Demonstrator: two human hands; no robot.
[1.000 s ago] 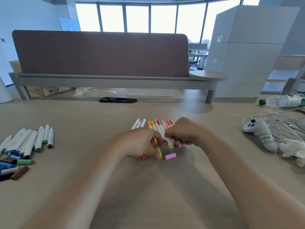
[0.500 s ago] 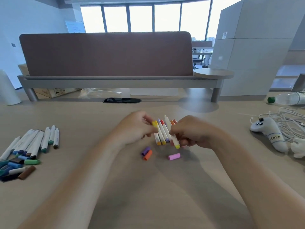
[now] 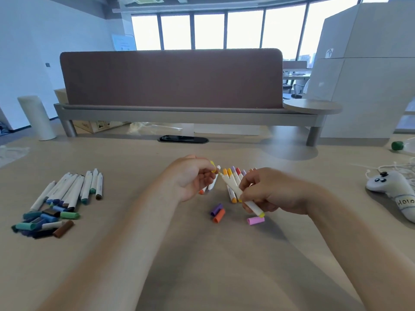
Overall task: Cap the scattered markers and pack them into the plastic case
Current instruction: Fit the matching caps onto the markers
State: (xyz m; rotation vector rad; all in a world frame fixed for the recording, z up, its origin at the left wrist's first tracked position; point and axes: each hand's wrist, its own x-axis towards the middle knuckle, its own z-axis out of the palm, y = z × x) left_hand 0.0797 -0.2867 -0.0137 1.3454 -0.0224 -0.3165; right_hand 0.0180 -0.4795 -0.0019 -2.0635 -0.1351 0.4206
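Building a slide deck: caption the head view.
Left hand pinches a yellow cap beside the marker gripped by the right hand.

Your left hand (image 3: 190, 178) covers most of what appears to be a yellow cap (image 3: 213, 164), your right hand (image 3: 269, 191) hides the middle of its marker (image 3: 253, 208), and the right edge cuts off the green-capped bottle (image 3: 397, 145) and white controller (image 3: 386, 182).

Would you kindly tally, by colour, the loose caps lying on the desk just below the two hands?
purple cap: 1
orange cap: 1
pink cap: 1
Total: 3
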